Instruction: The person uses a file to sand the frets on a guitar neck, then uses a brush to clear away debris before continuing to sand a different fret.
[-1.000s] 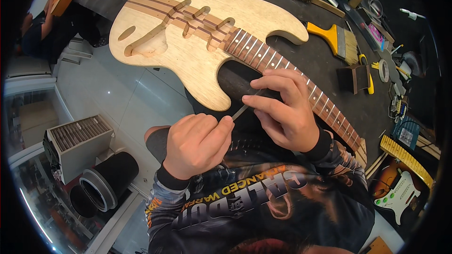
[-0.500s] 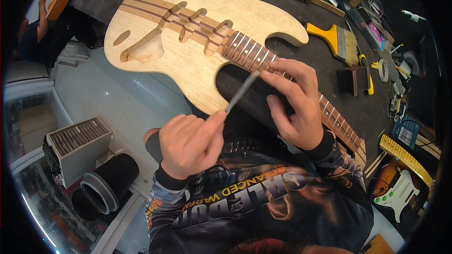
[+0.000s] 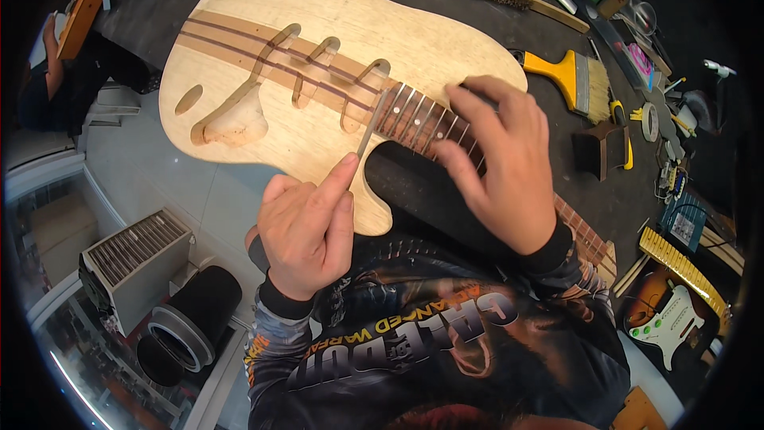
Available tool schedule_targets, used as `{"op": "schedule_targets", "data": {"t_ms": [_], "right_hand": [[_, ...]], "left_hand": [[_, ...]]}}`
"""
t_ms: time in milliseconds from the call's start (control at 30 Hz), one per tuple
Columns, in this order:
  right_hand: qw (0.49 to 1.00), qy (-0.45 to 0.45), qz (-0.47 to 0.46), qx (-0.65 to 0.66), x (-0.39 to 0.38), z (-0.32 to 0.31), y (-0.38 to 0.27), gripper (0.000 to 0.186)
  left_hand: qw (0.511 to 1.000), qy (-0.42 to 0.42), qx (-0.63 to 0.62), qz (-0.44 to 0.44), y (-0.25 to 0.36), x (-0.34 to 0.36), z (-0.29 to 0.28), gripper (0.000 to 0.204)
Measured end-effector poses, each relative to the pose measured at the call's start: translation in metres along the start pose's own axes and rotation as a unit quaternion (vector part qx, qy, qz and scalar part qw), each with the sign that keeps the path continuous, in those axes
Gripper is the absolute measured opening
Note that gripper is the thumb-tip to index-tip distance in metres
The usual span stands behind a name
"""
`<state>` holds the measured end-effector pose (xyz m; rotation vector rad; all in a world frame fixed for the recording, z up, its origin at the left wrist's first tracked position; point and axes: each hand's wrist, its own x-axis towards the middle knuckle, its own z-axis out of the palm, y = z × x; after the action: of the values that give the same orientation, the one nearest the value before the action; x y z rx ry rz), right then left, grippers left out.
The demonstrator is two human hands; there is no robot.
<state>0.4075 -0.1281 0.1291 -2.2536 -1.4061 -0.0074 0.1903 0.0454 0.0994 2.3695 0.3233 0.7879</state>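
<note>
An unfinished wooden electric guitar body with routed cavities and a dark laminated centre strip lies tilted across the bench. Its neck, with a dark fretboard of metal frets and pale dots, runs down to the right. My left hand is closed on a slim grey metal file, index finger stretched along it. The file's far end rests by the last fret, where neck meets body. Over the fretboard my right hand is spread, thumb and fingers apart on either side of the neck, holding nothing; its palm hides several frets.
Beyond the neck lie a yellow-handled paintbrush, a wooden wire brush and a dark block. A sunburst guitar stands lower right. A black bin is on the floor left. Another person's arm shows far left.
The file has moved left along the fretboard to its body end, with my left hand following. My right hand has lifted from the file's tip and spread over the neck. The guitar has shifted slightly.
</note>
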Motion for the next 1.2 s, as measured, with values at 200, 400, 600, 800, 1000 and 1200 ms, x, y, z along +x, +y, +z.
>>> {"op": "schedule_targets", "data": {"t_ms": [200,400,600,800,1000,1200], "right_hand": [[0.998,-0.039,0.006,0.051,-0.009,0.006,-0.015,0.06],[0.994,0.028,0.002,0.103,-0.025,0.019,-0.006,0.061],[0.998,0.004,-0.014,0.059,-0.022,0.021,-0.008,0.071],[0.998,-0.004,-0.005,0.066,-0.019,0.021,-0.009,0.069],[0.998,-0.009,-0.001,0.067,-0.018,0.019,-0.012,0.07],[0.998,0.0,-0.01,0.063,-0.021,0.024,-0.006,0.072]], "left_hand": [[0.995,-0.093,0.017,0.032,0.005,0.021,0.007,0.059],[0.987,-0.146,0.035,0.055,0.012,0.015,0.023,0.069],[0.987,-0.132,0.088,0.038,0.016,0.005,0.023,0.069],[0.978,-0.15,0.145,0.019,0.023,0.002,0.021,0.066],[0.972,-0.148,0.179,0.009,0.027,0.004,0.017,0.066],[0.972,-0.153,0.179,0.002,0.027,0.007,0.017,0.067]]}}
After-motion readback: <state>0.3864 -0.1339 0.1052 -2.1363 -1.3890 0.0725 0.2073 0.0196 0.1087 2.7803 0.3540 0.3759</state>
